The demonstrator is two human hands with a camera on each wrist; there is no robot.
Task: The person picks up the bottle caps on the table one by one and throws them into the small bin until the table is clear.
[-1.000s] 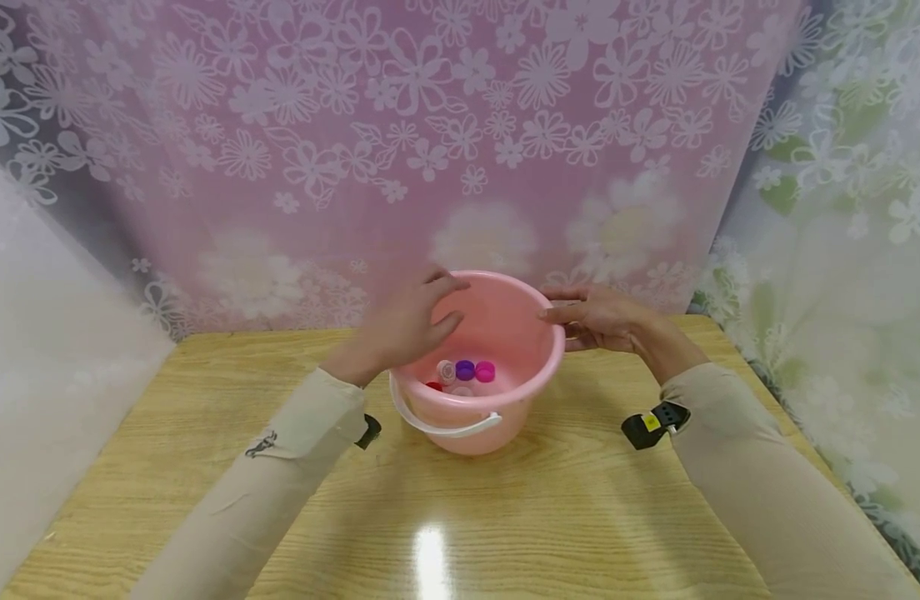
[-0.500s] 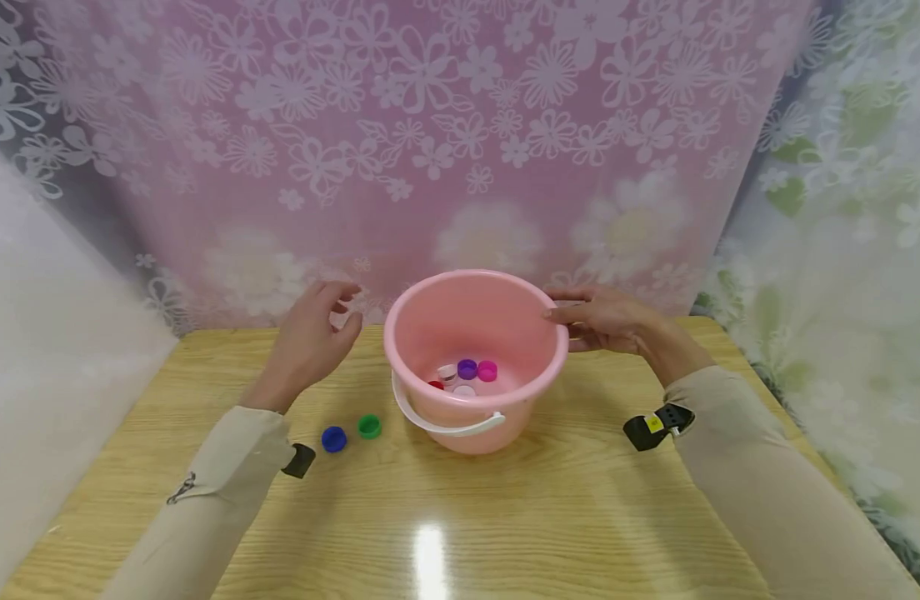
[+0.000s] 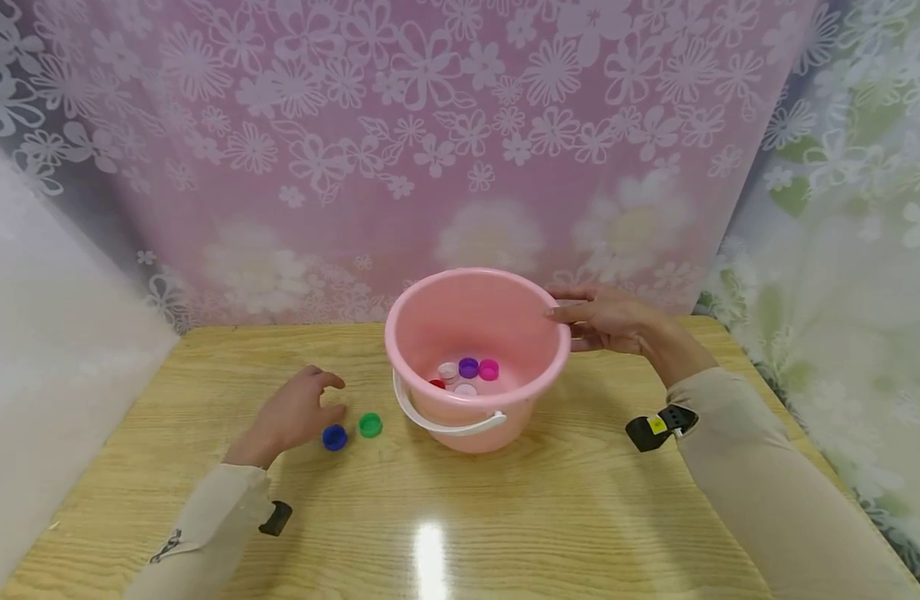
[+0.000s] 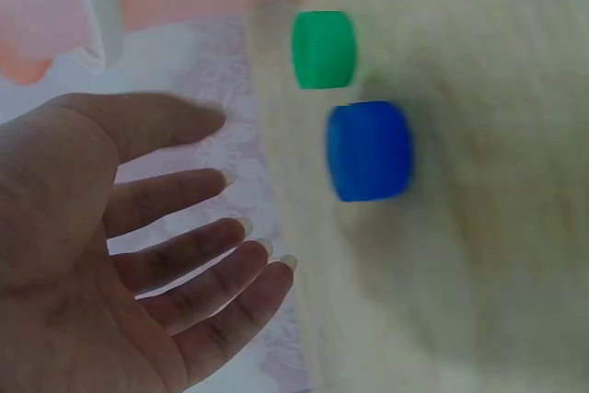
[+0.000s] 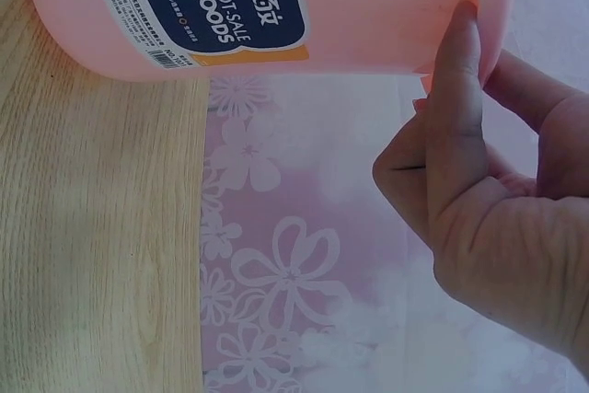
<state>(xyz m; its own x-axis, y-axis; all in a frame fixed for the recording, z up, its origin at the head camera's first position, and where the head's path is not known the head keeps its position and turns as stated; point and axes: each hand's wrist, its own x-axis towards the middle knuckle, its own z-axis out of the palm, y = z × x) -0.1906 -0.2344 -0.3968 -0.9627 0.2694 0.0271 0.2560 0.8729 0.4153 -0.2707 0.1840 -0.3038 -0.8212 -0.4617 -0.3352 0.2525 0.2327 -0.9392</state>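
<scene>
A pink bucket (image 3: 471,312) stands upright on the wooden table, its white handle (image 3: 452,430) hanging down at the front. Inside lie several bottle caps: a purple cap (image 3: 468,367), a magenta cap (image 3: 489,370), a red one partly hidden by the rim, and whitish ones. My right hand (image 3: 612,321) holds the bucket at the right side of its rim. To the left, a blue bottle cap (image 3: 335,437) and a green bottle cap (image 3: 370,425) rest on the table. Just behind the blue cap hovers my left hand (image 3: 298,408), fingers spread and holding nothing; in the left wrist view it is apart from both caps.
The table (image 3: 550,517) ends at a pink floral curtain (image 3: 340,167) behind the bucket. Pale cloth hangs at the left and right sides. A label (image 5: 216,11) is on the bucket's outer wall. Each wrist carries a small black camera (image 3: 647,432).
My left hand has come out from over the bucket, moved left, then lowered toward the blue and green caps, which its arm covered before. My right hand stays at the rim.
</scene>
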